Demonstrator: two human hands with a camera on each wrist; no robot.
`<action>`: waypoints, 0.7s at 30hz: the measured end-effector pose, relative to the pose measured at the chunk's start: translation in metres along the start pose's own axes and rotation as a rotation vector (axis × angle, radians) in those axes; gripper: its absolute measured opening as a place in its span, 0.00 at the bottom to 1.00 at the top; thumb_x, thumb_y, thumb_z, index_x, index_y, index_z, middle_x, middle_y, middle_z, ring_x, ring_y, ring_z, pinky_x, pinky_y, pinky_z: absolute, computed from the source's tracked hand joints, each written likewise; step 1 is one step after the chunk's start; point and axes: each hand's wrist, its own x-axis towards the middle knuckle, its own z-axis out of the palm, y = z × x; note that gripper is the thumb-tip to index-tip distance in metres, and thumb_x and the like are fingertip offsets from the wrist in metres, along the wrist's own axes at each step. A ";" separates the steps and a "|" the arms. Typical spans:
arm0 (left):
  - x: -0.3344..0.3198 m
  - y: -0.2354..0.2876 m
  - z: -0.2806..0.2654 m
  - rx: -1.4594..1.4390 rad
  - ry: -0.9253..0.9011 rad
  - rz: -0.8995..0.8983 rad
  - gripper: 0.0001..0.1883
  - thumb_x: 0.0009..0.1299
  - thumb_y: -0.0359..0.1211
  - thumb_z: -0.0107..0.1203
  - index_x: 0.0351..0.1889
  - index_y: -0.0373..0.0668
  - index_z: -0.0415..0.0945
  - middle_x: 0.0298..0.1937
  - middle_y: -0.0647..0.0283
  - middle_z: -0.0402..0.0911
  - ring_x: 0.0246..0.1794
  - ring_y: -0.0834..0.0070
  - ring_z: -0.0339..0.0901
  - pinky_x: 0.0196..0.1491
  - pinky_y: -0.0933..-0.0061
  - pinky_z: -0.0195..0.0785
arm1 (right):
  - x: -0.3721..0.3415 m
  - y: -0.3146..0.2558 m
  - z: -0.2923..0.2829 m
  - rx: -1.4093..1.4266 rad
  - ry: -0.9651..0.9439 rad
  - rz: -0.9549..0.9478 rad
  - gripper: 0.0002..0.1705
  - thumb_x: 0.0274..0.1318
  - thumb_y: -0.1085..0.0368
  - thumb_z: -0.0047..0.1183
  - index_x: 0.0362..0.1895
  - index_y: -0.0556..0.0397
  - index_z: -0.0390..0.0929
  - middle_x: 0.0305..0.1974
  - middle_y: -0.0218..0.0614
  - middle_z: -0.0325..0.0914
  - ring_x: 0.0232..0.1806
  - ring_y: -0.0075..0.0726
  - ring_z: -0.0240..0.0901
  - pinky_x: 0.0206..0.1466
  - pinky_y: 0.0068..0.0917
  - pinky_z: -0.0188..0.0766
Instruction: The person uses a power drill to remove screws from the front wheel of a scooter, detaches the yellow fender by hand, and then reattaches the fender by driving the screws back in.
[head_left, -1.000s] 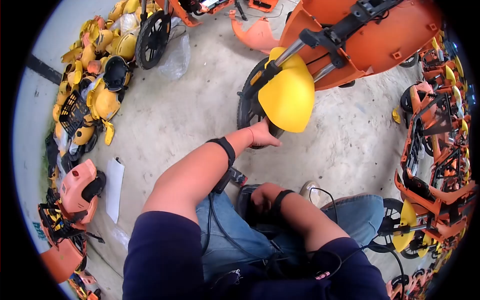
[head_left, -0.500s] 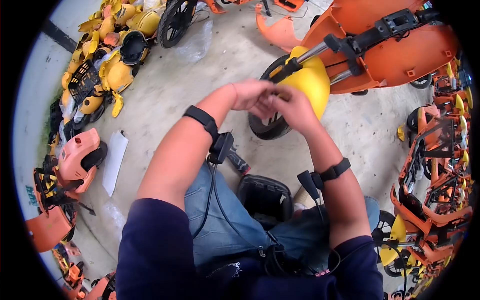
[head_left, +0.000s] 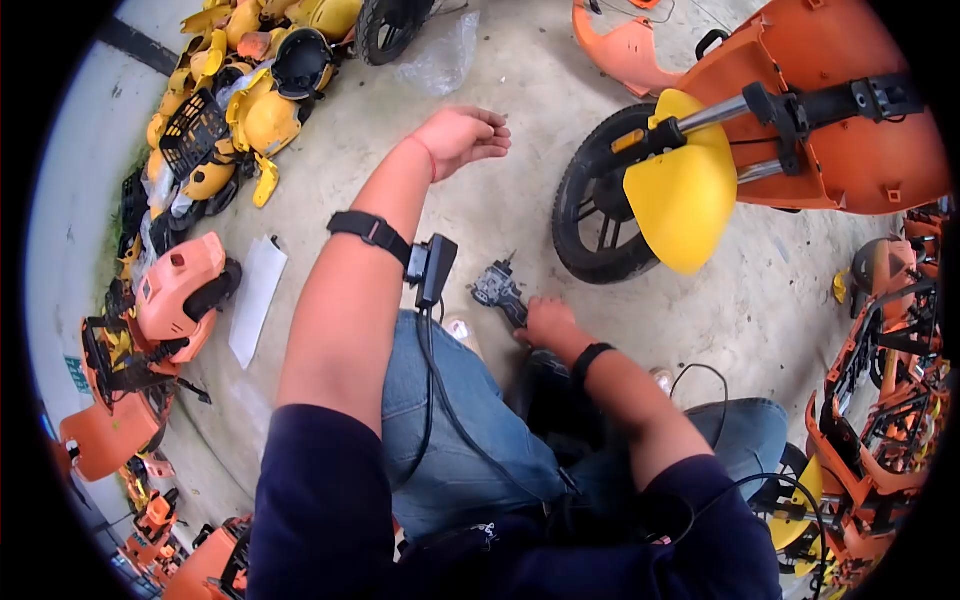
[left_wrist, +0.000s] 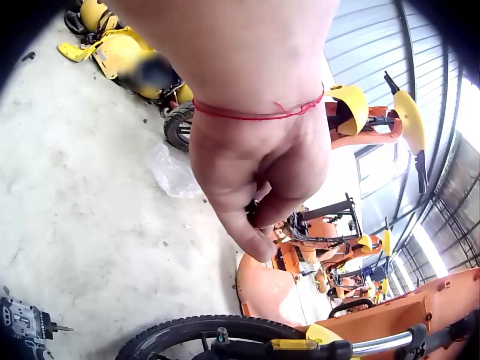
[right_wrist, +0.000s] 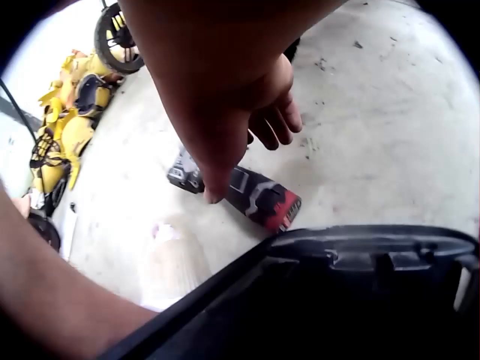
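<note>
A cordless drill (head_left: 495, 288) with a bit fitted lies on the concrete floor, its red-and-black battery end (right_wrist: 279, 211) towards the person. At its handle is my right hand (head_left: 551, 325); in the right wrist view the thumb (right_wrist: 215, 184) overlaps the handle and the other fingers stay extended on the far side. My left hand (head_left: 462, 140) hovers over the floor, left of the scooter's front wheel (head_left: 600, 250), fingers loosely bent with no object visible between them. Over that wheel sits a yellow front fender (head_left: 690, 205).
An open black bin (right_wrist: 360, 238) stands between the person's legs, under the right forearm. Orange scooter bodywork (head_left: 850, 110) extends right from the fork. Yellow helmets and parts (head_left: 270, 120) are heaped at left, near a white sheet (head_left: 258, 300). Cables run from the wrist cameras.
Both hands were together by the fender half a second ago. My left hand has since moved away left, and my right hand has come down to the drill.
</note>
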 end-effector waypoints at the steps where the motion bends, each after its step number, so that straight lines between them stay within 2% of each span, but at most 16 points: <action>1: -0.002 0.000 -0.002 -0.073 -0.023 0.008 0.15 0.75 0.25 0.47 0.57 0.27 0.71 0.53 0.53 0.79 0.49 0.67 0.80 0.57 0.68 0.78 | 0.005 0.000 0.017 0.015 -0.054 0.051 0.34 0.48 0.46 0.67 0.53 0.57 0.74 0.53 0.48 0.78 0.59 0.56 0.73 0.60 0.47 0.72; 4: -0.001 0.005 -0.009 -0.146 -0.089 0.027 0.14 0.78 0.28 0.45 0.57 0.30 0.72 0.53 0.52 0.79 0.48 0.68 0.81 0.57 0.69 0.78 | 0.020 -0.004 0.075 0.031 0.145 0.049 0.35 0.46 0.49 0.69 0.53 0.57 0.73 0.53 0.49 0.77 0.58 0.57 0.73 0.60 0.47 0.72; 7: 0.005 -0.001 -0.016 -0.205 -0.093 0.014 0.14 0.78 0.28 0.45 0.56 0.30 0.72 0.53 0.51 0.80 0.47 0.69 0.81 0.57 0.68 0.78 | 0.028 0.002 0.099 0.085 0.204 0.085 0.35 0.44 0.53 0.70 0.53 0.57 0.71 0.53 0.51 0.77 0.56 0.58 0.75 0.59 0.48 0.73; 10: 0.011 -0.001 -0.015 -0.285 -0.008 0.008 0.13 0.77 0.26 0.43 0.54 0.27 0.72 0.52 0.49 0.79 0.48 0.67 0.81 0.58 0.67 0.78 | 0.023 0.000 0.059 0.247 0.069 0.158 0.28 0.47 0.56 0.65 0.49 0.57 0.72 0.49 0.51 0.79 0.54 0.57 0.77 0.55 0.45 0.75; 13: 0.012 -0.003 -0.014 -0.347 0.046 0.017 0.14 0.73 0.22 0.41 0.52 0.25 0.72 0.53 0.47 0.79 0.50 0.64 0.80 0.60 0.66 0.78 | 0.022 -0.008 0.027 0.088 -0.017 0.095 0.31 0.46 0.55 0.62 0.52 0.59 0.71 0.50 0.55 0.80 0.52 0.57 0.79 0.52 0.42 0.78; 16: 0.011 -0.005 -0.015 -0.366 -0.019 0.039 0.15 0.70 0.19 0.39 0.51 0.24 0.71 0.53 0.45 0.79 0.53 0.61 0.80 0.63 0.64 0.77 | 0.032 -0.010 0.039 0.337 -0.074 0.177 0.35 0.43 0.50 0.63 0.51 0.63 0.73 0.44 0.55 0.82 0.46 0.51 0.83 0.47 0.38 0.79; 19: -0.009 0.003 -0.003 -0.387 -0.055 0.080 0.13 0.71 0.20 0.40 0.51 0.26 0.71 0.53 0.44 0.78 0.55 0.59 0.80 0.63 0.63 0.76 | 0.018 -0.020 -0.007 0.796 -0.456 0.203 0.36 0.41 0.48 0.64 0.48 0.65 0.77 0.38 0.51 0.83 0.37 0.43 0.84 0.42 0.33 0.78; 20: -0.016 0.009 0.000 -0.392 -0.052 0.105 0.12 0.72 0.21 0.41 0.50 0.26 0.71 0.53 0.43 0.78 0.55 0.59 0.80 0.63 0.63 0.76 | 0.019 -0.018 0.000 0.901 -0.268 0.170 0.31 0.45 0.49 0.67 0.43 0.64 0.79 0.31 0.44 0.82 0.31 0.35 0.81 0.38 0.30 0.77; 21: -0.021 0.014 0.002 -0.399 -0.049 0.133 0.12 0.73 0.21 0.41 0.50 0.26 0.71 0.54 0.43 0.78 0.55 0.59 0.80 0.63 0.63 0.76 | 0.017 -0.016 -0.004 1.079 -0.256 0.142 0.31 0.47 0.49 0.67 0.44 0.64 0.79 0.31 0.42 0.82 0.31 0.33 0.80 0.38 0.30 0.76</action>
